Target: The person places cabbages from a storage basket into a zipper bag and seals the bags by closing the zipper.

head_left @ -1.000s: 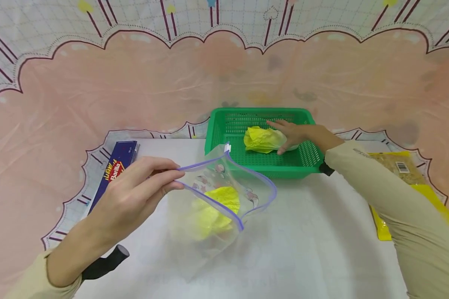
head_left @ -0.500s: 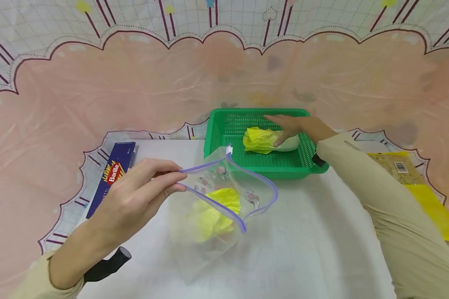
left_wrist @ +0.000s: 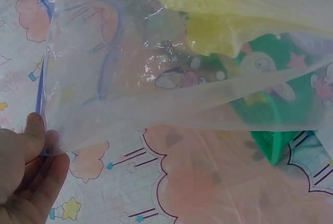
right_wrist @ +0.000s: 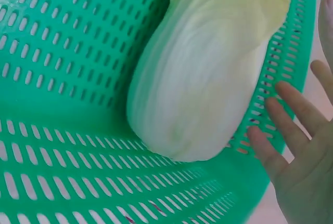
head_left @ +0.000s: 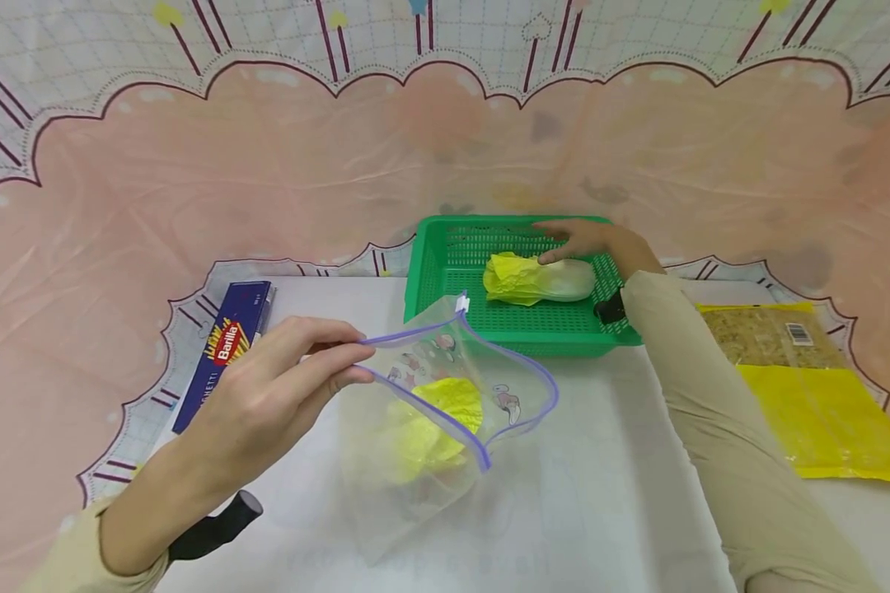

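Observation:
Between thumb and fingers, my left hand [head_left: 267, 379] pinches the purple-edged mouth of a clear zip bag [head_left: 408, 519], which gapes toward the right. Inside the bag is a yellow-green leafy napa cabbage [left_wrist: 218, 21], partly veiled by the frosted plastic. A second napa cabbage [head_left: 567, 280] lies on its side in a green basket [head_left: 519, 338], its leafy end to the left and white base to the right. My right hand [head_left: 589, 239] is over the basket's back right side, fingers spread; the right wrist view shows the hand [right_wrist: 307, 156] apart from the cabbage [right_wrist: 197, 89].
A blue Barilla spaghetti box [head_left: 226, 342] lies at the left on the white table [head_left: 578, 494]. On the right, partly behind my sleeve, is a yellow pack [head_left: 823, 403] with a clear window. A patterned cloth [head_left: 304, 181] covers the back.
My right hand has drawn off the cabbage in the basket toward the back, uncovering its white base. The left hand and bag have shifted very slightly right; the right sleeve has moved left.

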A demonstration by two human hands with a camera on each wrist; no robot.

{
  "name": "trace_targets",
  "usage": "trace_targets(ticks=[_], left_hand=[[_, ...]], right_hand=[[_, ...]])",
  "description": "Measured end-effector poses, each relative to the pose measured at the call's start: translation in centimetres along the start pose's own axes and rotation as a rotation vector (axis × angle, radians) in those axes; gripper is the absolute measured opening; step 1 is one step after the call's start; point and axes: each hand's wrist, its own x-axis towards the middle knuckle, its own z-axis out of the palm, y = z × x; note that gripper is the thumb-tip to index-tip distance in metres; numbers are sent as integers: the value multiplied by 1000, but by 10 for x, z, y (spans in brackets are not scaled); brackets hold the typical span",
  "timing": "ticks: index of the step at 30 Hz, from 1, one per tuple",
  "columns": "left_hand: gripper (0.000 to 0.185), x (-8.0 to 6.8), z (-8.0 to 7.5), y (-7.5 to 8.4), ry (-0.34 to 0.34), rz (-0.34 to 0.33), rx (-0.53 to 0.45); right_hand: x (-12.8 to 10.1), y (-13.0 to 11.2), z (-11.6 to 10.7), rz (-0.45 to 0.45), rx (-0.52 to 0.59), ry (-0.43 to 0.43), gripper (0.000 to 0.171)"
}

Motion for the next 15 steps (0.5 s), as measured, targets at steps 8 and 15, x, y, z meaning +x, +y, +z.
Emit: trace_targets(ticks=[8, 15], left_hand=[[40, 0, 0, 0, -9, -9, 3], [41, -1, 0, 2, -24, -20, 12]], right_hand=[[-3, 6, 15, -9, 86, 29, 71], [-2, 20, 32, 26, 115, 53, 69]])
